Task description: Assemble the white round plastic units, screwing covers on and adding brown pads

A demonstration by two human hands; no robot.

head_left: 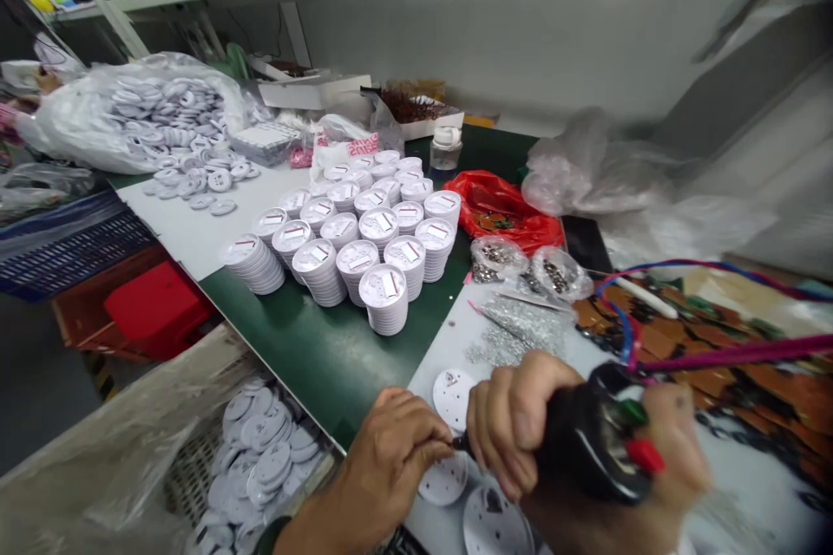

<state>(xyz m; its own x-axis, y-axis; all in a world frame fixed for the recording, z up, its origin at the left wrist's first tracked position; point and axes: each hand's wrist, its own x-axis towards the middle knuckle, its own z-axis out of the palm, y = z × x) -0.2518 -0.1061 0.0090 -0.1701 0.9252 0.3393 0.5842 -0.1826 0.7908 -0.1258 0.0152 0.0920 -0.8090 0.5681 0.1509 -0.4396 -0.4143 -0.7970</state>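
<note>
Two bare hands met over the table [273, 334]. The right hand [517, 412] was wrapped around a black driver [566, 447], its fingers curled firmly about the body. The left hand [396, 442] had its thumb and fingers drawn together at the driver's tip; whether it grasped the tip or some small part, or merely rested there, I could not tell. The driver lay nearly level, above and between white discs [454, 399], one of them beyond the tip and two on the nearer side. Just past the hands was a heap of small silvery parts [521, 325], with two clear bags [498, 256] of metal pieces behind it. A red bag [508, 201] sat open further back, near a bottle [446, 147]. Many stacks [383, 299] of white rounds stood in rows ahead of the left hand.
</note>
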